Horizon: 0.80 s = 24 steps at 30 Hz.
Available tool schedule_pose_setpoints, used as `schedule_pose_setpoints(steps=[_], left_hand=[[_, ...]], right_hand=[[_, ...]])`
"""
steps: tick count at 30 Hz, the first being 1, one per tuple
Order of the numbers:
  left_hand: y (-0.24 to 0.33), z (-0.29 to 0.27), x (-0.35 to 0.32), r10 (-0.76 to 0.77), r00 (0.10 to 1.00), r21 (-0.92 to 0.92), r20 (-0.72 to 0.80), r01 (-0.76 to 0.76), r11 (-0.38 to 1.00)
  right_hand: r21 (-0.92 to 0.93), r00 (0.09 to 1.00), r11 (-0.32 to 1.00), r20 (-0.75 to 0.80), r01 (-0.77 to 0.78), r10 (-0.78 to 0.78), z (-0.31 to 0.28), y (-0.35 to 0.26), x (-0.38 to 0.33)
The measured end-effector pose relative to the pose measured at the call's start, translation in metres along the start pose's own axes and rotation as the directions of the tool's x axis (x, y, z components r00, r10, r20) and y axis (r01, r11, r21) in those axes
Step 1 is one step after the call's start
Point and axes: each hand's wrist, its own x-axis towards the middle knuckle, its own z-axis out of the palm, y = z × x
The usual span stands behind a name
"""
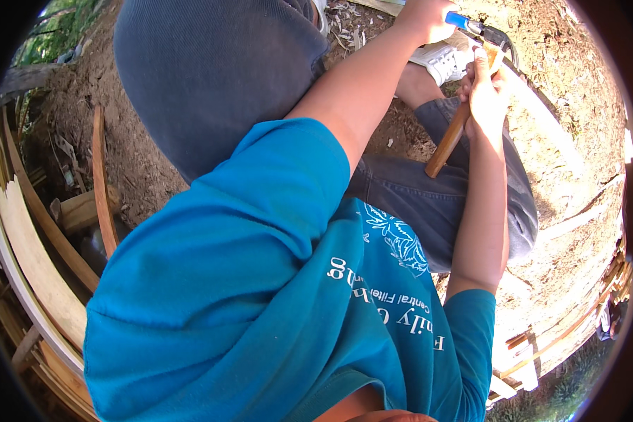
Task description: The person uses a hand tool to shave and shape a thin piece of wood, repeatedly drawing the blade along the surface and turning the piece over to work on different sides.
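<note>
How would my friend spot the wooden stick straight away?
Find the big teal shirt, then follow the person's right arm to the right grip. Clasped there is a brown wooden stick, its lower end against the dark trousers. Unlike the neighbouring blue-handled tool, its shaft is plain wood.

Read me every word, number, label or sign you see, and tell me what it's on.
Teal T-shirt: white lettering across the chest, large and small, upside down in this view and partly lost in folds; I don't copy printed wording.
Blue-handled tool: no lettering I can make out.
Wooden stick: none visible.
White shoe: nothing readable.
</note>
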Motion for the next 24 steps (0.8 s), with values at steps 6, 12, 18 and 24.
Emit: schedule_pose_setpoints(steps=[6, 12, 18, 24], left_hand=[[0.004, 0.000, -0.001, -0.010, 1.000, 0.033, -0.002, 0.010, 0.999], [0.011, -0.009, -0.008, 0.002, 0.999, -0.008, 0.032, -0.001, 1.000], [-0.040, 0.013, -0.012, -0.157, 0.973, -0.010, -0.171, 0.158, 0.987], [-0.048, 0.030, -0.054, -0.055, 0.996, 0.198, -0.064, 0.067, 0.978]], right_hand=[[-0.020, 0.995, 0.995, 0.024, 0.096, -0.096, -0.006, 0.012, 0.014], [0.076, 0.983, 0.981, -0.065, 0.176, -0.171, -0.007, 0.011, 0.018], [0.082, 0.990, 0.986, -0.027, 0.142, -0.141, -0.006, 0.016, 0.024], [0.162, 0.999, 0.986, 0.000, -0.040, 0.041, -0.005, 0.012, 0.018]])
